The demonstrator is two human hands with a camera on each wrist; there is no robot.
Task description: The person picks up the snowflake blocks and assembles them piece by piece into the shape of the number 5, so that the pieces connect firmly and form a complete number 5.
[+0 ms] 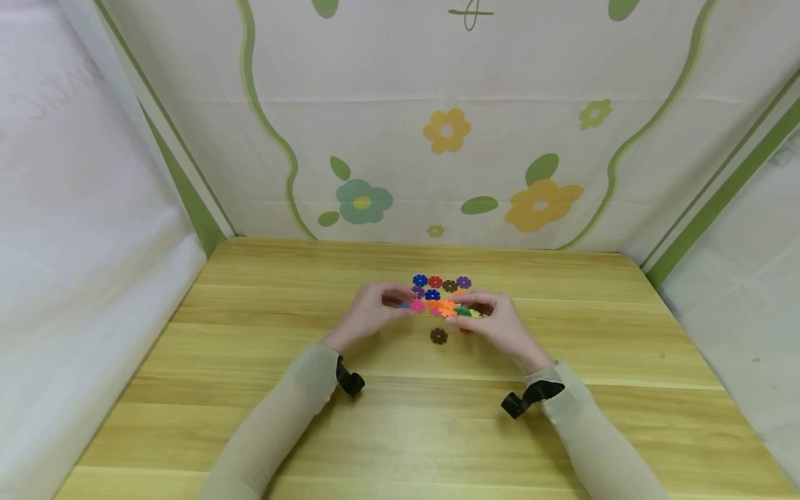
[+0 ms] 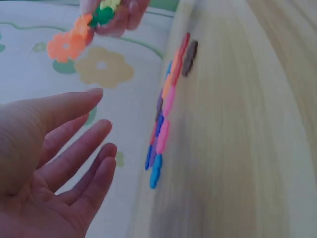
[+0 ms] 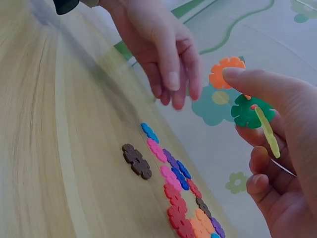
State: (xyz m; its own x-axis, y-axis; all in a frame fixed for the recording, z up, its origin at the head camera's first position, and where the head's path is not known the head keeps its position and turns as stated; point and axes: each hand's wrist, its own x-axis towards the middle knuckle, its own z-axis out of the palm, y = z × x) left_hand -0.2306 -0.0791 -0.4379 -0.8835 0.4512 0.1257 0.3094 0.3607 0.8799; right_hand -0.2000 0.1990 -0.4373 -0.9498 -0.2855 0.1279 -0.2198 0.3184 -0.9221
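Note:
My right hand (image 1: 502, 325) pinches a small joined chain of notched plastic discs above the table. In the right wrist view the chain shows an orange disc (image 3: 224, 74), a green disc (image 3: 246, 113) and a pale yellow disc (image 3: 268, 132) seen edge-on. Facing it from the left, my left hand (image 2: 64, 163) has its fingers spread and loosely bent, with nothing between them. Loose discs lie below the hands, among them a blue disc (image 3: 149, 133), a pink disc (image 3: 157, 149) and a red disc (image 3: 181, 222). The hands hide part of this group in the head view.
A brown disc (image 1: 439, 336) lies apart, nearer me than the others. The wooden table (image 1: 425, 430) meets a white cloth wall (image 1: 387, 139) with printed flowers at the back. More white cloth (image 1: 81, 208) hangs at the left side. Each wrist wears a black strap.

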